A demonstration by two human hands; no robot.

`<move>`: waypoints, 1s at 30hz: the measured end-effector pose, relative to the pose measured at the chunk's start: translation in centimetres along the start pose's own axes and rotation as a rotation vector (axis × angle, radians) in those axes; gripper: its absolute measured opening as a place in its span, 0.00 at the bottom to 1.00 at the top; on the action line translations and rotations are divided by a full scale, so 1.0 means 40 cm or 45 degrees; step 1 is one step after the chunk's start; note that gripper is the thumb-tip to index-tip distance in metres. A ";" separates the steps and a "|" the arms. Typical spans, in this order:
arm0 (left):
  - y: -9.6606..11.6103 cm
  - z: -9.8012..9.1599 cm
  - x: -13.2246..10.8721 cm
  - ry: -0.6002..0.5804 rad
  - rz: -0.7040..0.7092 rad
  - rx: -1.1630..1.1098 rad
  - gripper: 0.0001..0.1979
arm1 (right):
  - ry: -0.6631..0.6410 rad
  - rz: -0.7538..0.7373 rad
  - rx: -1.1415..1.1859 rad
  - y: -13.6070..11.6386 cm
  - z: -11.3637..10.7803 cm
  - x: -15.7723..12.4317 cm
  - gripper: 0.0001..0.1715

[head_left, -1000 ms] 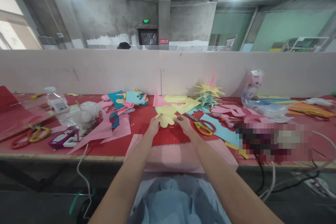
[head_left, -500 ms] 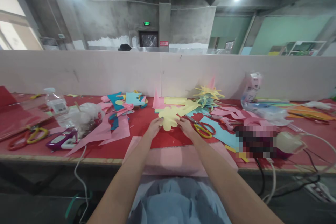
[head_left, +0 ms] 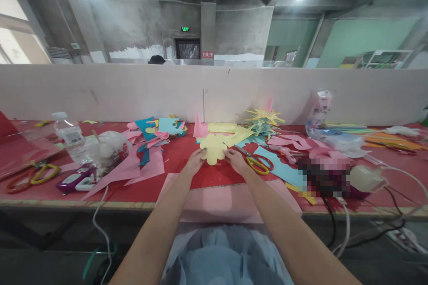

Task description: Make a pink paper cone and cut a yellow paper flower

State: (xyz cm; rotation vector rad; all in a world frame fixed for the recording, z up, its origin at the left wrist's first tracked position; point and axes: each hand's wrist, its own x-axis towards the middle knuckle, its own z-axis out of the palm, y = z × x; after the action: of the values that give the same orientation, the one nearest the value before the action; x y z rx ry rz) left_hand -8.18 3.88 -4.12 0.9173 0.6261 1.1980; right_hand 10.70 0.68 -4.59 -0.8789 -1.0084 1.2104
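A yellow paper flower (head_left: 213, 149) with rounded petals is held up between my two hands over the red tabletop (head_left: 214, 178). My left hand (head_left: 197, 160) pinches its left edge, and my right hand (head_left: 234, 159) pinches the right edge. Just right of my right hand lie scissors (head_left: 259, 164) with red and yellow handles. Behind the flower are yellow paper pieces (head_left: 222, 128) and an upright pink paper point (head_left: 198, 127). A pink sheet (head_left: 220, 202) hangs at the table's front edge, below my hands.
Pink and blue paper scraps (head_left: 150, 164) lie to the left, near a plastic bottle (head_left: 67, 129), a purple device (head_left: 76, 179) and more scissors (head_left: 43, 173). Spiky cut paper (head_left: 265, 122) is piled at the back right. A white partition (head_left: 133, 93) stands behind; cables (head_left: 347, 227) hang at right.
My view has shifted slightly. The flower is turned a little more face-on between my hands, which still hold both edges.
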 end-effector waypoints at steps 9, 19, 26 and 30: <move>0.000 -0.004 0.003 0.052 0.059 -0.010 0.15 | 0.031 -0.002 0.003 -0.011 0.010 -0.004 0.19; 0.002 0.005 0.001 0.082 0.084 0.072 0.18 | 0.023 -0.051 -0.068 0.002 0.009 -0.002 0.20; -0.009 0.005 0.003 0.085 0.150 0.245 0.23 | -0.041 -0.046 -0.068 -0.008 0.013 -0.006 0.17; -0.015 0.009 0.001 0.068 0.154 0.368 0.21 | -0.079 -0.049 -0.079 -0.004 0.015 -0.003 0.21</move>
State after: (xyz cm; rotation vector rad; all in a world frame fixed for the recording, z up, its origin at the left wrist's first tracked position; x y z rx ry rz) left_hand -7.57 3.75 -4.47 1.1824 0.8105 1.2634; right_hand 10.18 0.52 -4.26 -0.8709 -1.1125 1.1855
